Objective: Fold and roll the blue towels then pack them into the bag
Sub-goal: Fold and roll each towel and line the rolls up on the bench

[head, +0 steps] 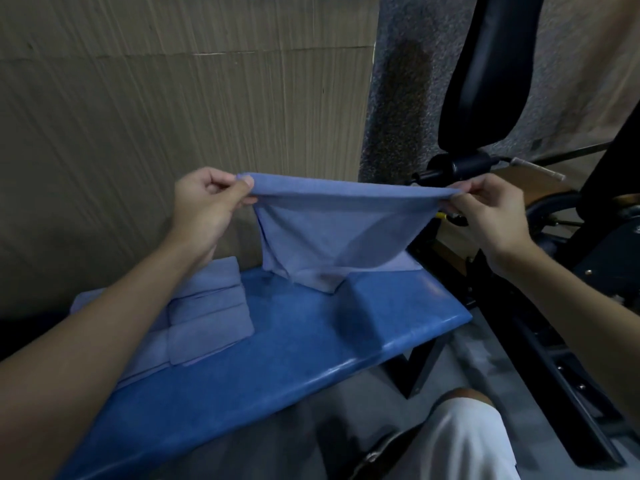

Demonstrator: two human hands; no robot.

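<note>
Beige ribbed wall panelling (173,98) fills the background behind my hands, with a grey speckled strip beside it. Beyond my right hand (491,216) stands a black padded gym machine (491,64).

My left hand (207,202) pinches one top corner of a light blue cloth towel (339,230) between the thumb and curled fingers. My right hand pinches the opposite corner the same way, so the towel's top edge stretches between the two hands. The cloth sags below them, and its lower end rests on the glossy blue padded tabletop (311,358), below and between my hands.

Under my left forearm, nearer me than the left hand, a pile of folded blue towels (211,306) lies on the tabletop, the smaller folded ones stacked on a flatter one. Below my right hand, closest to me, my knee in white shorts (464,441) shows over the grey floor.
</note>
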